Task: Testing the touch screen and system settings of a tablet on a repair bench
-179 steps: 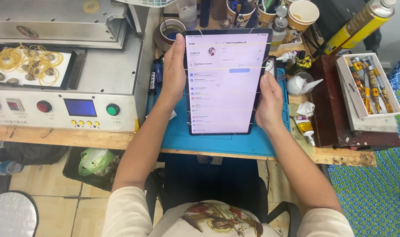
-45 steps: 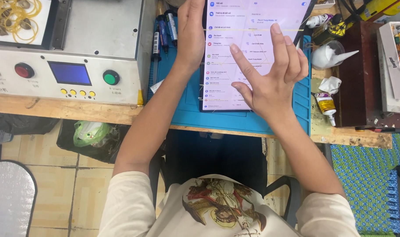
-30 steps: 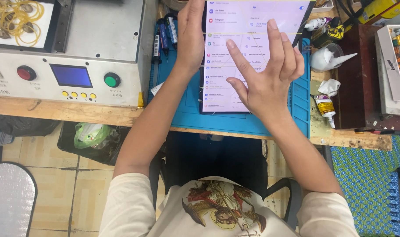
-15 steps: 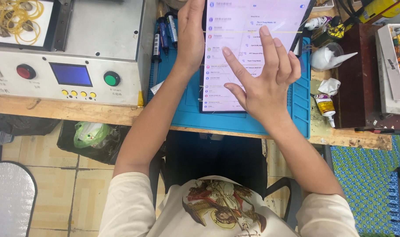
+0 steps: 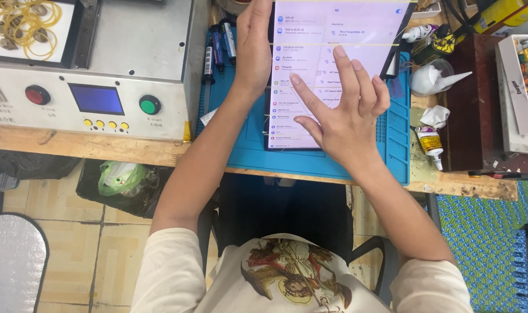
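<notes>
Blue mat (image 5: 243,148) on the wooden table (image 5: 101,152) carries the tablet (image 5: 327,69); left hand (image 5: 253,49) clasps its nine o'clock edge, right hand (image 5: 342,113) spread open over the lit screen; light, single-finger touches would suit best

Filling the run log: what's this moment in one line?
left hand: grips tablet edge | right hand: fingers on screen | blue mat beneath
</notes>
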